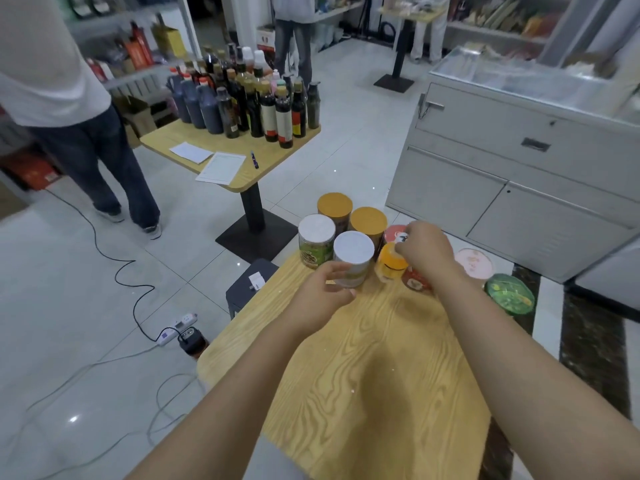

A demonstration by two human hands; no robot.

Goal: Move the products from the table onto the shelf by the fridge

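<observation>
Several products stand at the far end of a wooden table (363, 368). My left hand (320, 296) curls round the base of a white-lidded can (353, 258). Behind that can are a green-labelled can (315, 242) and two yellow-lidded tubs (335, 206). My right hand (427, 252) reaches over an orange jar (389, 263) and a red-labelled jar (415, 282), its fingers curled on a small item that I cannot make out. A pink-lidded tub (474, 263) and a green bowl (509, 294) stand at the table's right edge.
A second table (228, 150) ahead carries several dark bottles, papers and a pen. A grey chest freezer (519, 161) stands to the right. One person stands at the left, others at the back. A cable and power strip (175, 329) lie on the floor by a dark stool (247, 287).
</observation>
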